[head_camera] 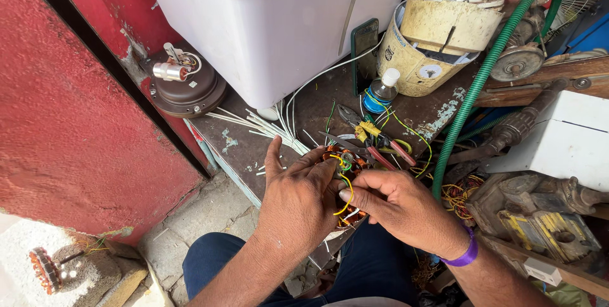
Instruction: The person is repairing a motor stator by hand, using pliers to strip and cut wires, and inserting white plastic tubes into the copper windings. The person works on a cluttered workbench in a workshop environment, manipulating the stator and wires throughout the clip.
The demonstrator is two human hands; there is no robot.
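left hand [298,199] and right hand [399,209] both grip one round copper-wound motor stator [346,164]; right fingers pinch its yellow wire [349,196]; one cream plastic bucket [412,59] holds a motor part.

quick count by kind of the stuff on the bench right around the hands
Hands: 2, left hand and right hand
Copper-wound stator: 1
Pliers: 1
Small bottle: 1
Phone: 1
Green hose: 1
Total: 7
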